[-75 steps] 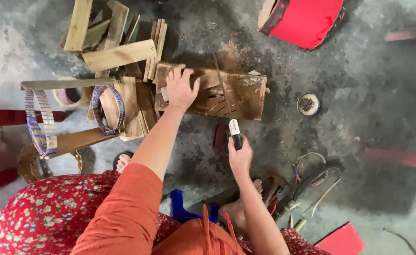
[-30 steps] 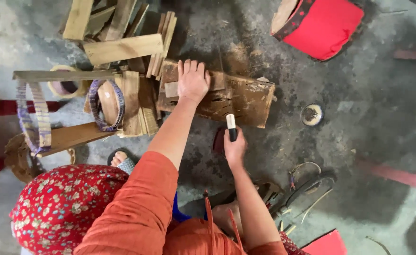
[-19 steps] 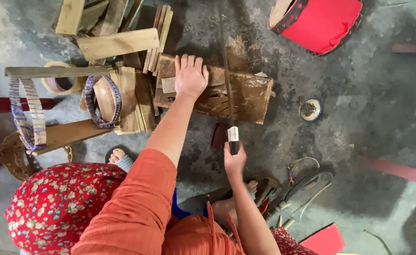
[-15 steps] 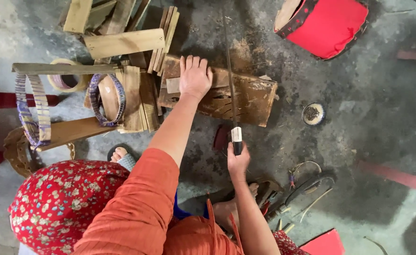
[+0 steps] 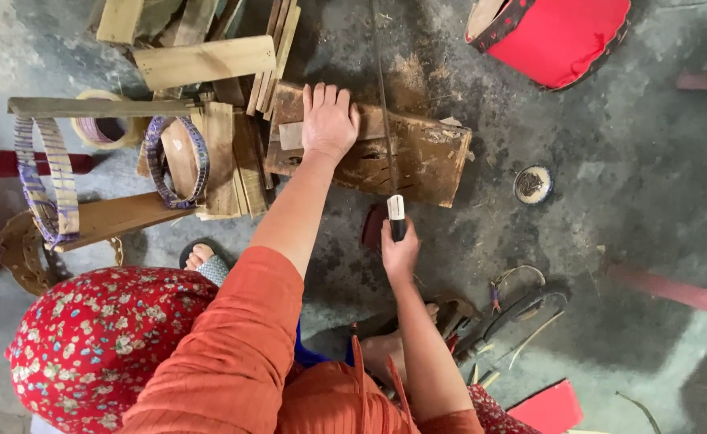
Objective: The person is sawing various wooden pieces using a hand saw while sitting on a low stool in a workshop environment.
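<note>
My left hand (image 5: 328, 120) presses flat on a worn brown wooden board (image 5: 418, 157) lying on the concrete floor. My right hand (image 5: 399, 251) grips the black-and-white handle of a hand saw (image 5: 396, 215). Its thin blade (image 5: 382, 88) runs away from me across the board, just right of my left hand. Sawdust lies on the floor beyond the board.
Cut wooden planks (image 5: 205, 60) are piled at the upper left beside a wooden frame with woven straps (image 5: 48, 173). A red round container (image 5: 562, 36) stands at the upper right, a small round tin (image 5: 532, 184) to the right. Tools and scraps (image 5: 506, 309) lie near my feet.
The saw has slid back and forth along the cut; my right hand now sits slightly closer to me. My left hand stays pressed on the board.
</note>
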